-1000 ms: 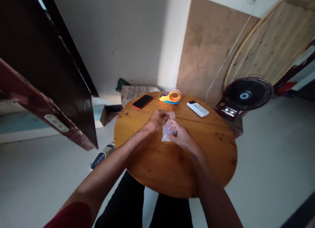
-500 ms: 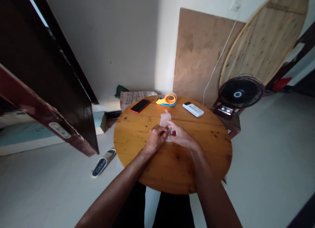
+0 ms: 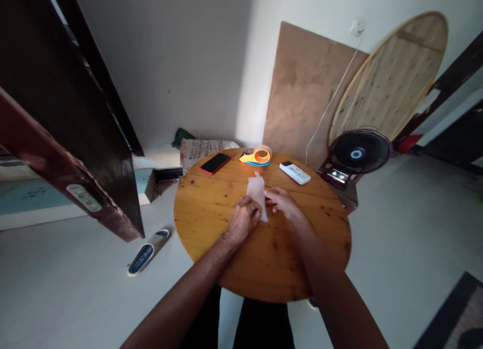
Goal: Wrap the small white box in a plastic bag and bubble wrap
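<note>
Our left hand [image 3: 244, 215] has its fingers bent close together at the near left edge of the pale, translucent film [image 3: 256, 192]; we cannot tell whether they pinch it. Our right hand [image 3: 279, 202] keeps its grip loosely parted, fingertips at the film's right edge. The film lies as a thin, wrinkled strip, mid-bench, a narrow tab at its far end. Round and knotty, the varnished wooden bench [image 3: 211, 208] also carries an orange-and-blue tape dispenser [image 3: 258, 162].

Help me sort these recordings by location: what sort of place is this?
Probably a room in a home: a round orange-brown wooden table stands near a pale wall, a dark round electric fan is to its right, and a blue-and-white slipper lies on the grey floor.
</note>
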Tool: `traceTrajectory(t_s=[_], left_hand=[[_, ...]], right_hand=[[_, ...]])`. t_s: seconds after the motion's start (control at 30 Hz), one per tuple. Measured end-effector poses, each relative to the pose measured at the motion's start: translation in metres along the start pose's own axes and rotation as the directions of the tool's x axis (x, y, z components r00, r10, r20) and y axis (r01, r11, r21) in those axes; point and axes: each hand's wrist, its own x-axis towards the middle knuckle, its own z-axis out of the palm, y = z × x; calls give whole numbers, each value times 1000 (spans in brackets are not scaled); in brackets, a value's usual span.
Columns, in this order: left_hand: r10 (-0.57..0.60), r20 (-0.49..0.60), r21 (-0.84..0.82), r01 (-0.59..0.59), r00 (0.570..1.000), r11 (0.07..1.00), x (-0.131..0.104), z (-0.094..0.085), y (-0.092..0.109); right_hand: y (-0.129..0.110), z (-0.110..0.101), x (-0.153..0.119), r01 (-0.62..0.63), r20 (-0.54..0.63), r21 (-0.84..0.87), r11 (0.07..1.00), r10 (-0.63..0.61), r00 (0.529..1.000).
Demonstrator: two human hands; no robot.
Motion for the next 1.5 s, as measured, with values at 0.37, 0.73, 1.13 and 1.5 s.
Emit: traceTrajectory(t_s=[0.37, 0.73, 1.13, 1.5], left_hand=[[3, 46, -22, -2, 999, 1000, 1, -5, 3], [8, 60, 130, -16, 998, 991, 2, -10, 8], [25, 17, -97, -23, 1000, 995, 2, -1, -2], [-71, 23, -92, 73, 997, 993, 3, 1, 1]], right_hand=[[-11, 13, 36, -6, 141, -112, 994, 22, 990], [0, 23, 41, 83, 23, -154, 985, -81, 996], [6, 24, 40, 218, 59, 240, 946, -239, 969], [-16, 26, 1, 241, 42, 210, 947, -255, 966]])
